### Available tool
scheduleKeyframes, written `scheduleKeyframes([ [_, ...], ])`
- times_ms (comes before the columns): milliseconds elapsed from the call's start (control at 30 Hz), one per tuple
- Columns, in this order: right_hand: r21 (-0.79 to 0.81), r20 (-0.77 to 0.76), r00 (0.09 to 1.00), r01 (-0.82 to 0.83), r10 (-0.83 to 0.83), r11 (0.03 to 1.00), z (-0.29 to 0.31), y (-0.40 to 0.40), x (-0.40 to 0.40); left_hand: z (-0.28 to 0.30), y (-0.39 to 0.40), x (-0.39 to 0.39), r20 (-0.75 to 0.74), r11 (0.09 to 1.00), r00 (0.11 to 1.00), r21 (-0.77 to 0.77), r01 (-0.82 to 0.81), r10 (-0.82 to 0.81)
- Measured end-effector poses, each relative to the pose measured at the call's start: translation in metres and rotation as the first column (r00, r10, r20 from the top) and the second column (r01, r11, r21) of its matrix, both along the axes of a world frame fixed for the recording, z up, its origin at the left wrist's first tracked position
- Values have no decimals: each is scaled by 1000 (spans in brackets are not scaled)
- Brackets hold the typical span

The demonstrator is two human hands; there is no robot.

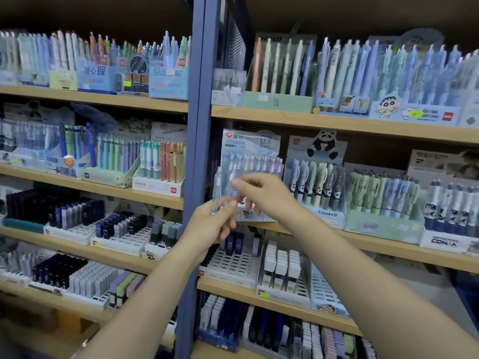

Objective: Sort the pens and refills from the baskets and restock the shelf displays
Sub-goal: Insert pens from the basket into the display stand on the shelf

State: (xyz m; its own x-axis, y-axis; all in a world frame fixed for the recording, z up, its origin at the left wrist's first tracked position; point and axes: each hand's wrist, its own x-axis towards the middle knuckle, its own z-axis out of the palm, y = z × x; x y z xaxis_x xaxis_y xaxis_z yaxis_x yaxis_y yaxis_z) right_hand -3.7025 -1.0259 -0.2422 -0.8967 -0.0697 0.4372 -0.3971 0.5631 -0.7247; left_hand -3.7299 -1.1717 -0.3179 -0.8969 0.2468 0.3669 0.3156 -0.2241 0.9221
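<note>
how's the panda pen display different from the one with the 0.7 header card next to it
The panda display has a panda cut-out on top; the 0.7 display has a flat pale blue card. The panda display stands unobstructed; the left hand and right hand, holding a clear pen, partly cover the 0.7 display. Both hold upright pastel pens on one shelf.

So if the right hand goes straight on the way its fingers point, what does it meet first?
The right hand points left and slightly up, toward the clear pen that the left hand holds. Probably it meets that pen first; depth is hard to judge, and the 0.7 pen display stands behind.
</note>
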Motion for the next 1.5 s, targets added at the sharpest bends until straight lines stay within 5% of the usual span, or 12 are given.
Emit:
scheduleKeyframes([
  [433,-382,3,1000,-5,6,924,4,53,10,0,35,11,48,999,998,-17,-40,41],
  [700,-440,-115,985,63,-126,896,10,53,-2,-5,27,-2,80,951,948,-3,-309,309],
  [1100,-103,-199,938,267,-283,958,20,42,-41,-12,17,-26,79,879,877,-95,-467,474],
  [1500,186,-52,953,302,-298,935,21,28,-58,-13,13,-31,58,874,877,-140,-466,477],
])
